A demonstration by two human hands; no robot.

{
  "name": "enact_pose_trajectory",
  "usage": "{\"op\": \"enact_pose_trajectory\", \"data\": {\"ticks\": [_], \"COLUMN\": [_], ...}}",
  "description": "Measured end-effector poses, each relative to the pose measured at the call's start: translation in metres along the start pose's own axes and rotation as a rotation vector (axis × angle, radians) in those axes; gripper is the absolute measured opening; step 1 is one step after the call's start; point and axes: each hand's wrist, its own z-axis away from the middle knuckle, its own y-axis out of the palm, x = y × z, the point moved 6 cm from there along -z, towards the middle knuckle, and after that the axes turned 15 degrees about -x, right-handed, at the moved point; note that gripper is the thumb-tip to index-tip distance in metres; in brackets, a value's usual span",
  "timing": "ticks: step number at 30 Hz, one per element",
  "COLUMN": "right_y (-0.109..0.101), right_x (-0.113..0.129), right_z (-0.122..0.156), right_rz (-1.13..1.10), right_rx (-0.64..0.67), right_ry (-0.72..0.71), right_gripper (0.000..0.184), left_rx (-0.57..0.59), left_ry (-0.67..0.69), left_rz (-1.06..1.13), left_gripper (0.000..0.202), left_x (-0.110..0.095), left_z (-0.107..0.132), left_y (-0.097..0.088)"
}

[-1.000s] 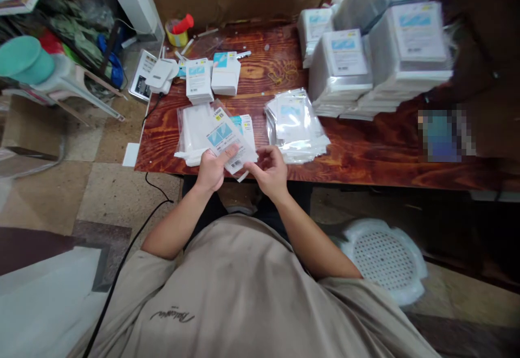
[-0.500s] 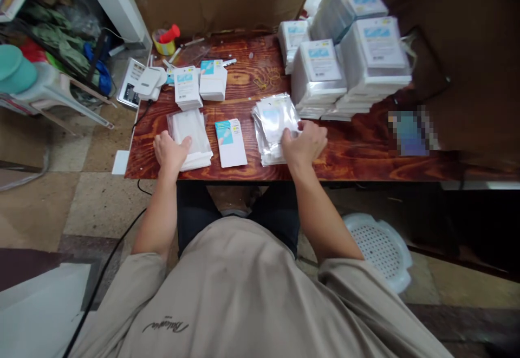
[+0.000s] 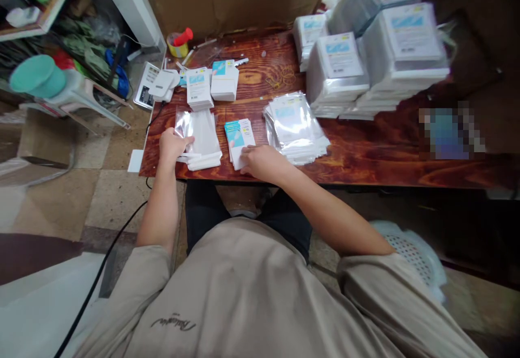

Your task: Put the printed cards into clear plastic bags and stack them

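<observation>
My left hand (image 3: 174, 144) is closed on the edge of a clear plastic bag (image 3: 184, 125), slid to the left of the pile of empty bags (image 3: 205, 136) and partly over it. My right hand (image 3: 263, 162) has its fingers closed at the lower right corner of the blue-and-white printed cards (image 3: 239, 140), stacked in front of me. Its fingertips are partly hidden. Just right of that hand lies a loose pile of bagged cards (image 3: 293, 122) in shiny film.
Tall stacks of bagged cards (image 3: 337, 71) stand at the back right. More card stacks (image 3: 199, 90) sit at the back left, near a white device (image 3: 162, 86) and a yellow tape roll (image 3: 177, 49). Rubber bands (image 3: 280, 76) lie mid-table. The table's front edge (image 3: 345, 184) is near my body.
My right hand has left the bagged pile and moved left onto the printed cards. My left hand has drawn a bag leftward from its pile. The view has shifted slightly.
</observation>
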Motion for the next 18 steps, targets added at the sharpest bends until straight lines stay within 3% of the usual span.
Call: {"op": "enact_pose_trajectory", "data": {"ticks": [4, 6, 9, 12, 13, 15, 18], "right_y": [-0.002, -0.004, -0.019, -0.040, -0.041, -0.029, -0.001], "right_x": [0.004, 0.000, -0.013, -0.032, -0.036, -0.035, -0.020], "right_z": [0.010, 0.016, 0.030, 0.059, 0.070, 0.081, 0.080], "right_rz": [0.024, 0.016, -0.092, -0.388, -0.532, -0.846, -1.206], "right_rx": [0.052, 0.002, -0.300, -0.754, -0.843, -0.839, -0.616], "right_ry": [-0.072, -0.057, 0.066, 0.365, 0.480, 0.662, 0.785], "right_gripper": [0.023, 0.026, 0.030, 0.031, 0.032, 0.037, 0.043], "left_rx": [-0.083, -0.094, -0.008, 0.122, 0.142, 0.155, 0.172], "left_ry": [0.140, 0.060, -0.230, -0.416, -0.448, -0.487, -0.502], "left_rz": [0.003, 0.209, 0.677, 0.962, 1.014, 1.084, 1.125], "left_gripper": [0.015, 0.010, 0.009, 0.019, 0.022, 0.027, 0.028], "left_x": [-0.006, -0.006, -0.008, -0.019, -0.023, -0.030, -0.039], "left_z": [0.007, 0.012, 0.028, 0.048, 0.055, 0.067, 0.083], "left_y": [-0.012, -0.013, -0.002, 0.015, 0.020, 0.027, 0.035]}}
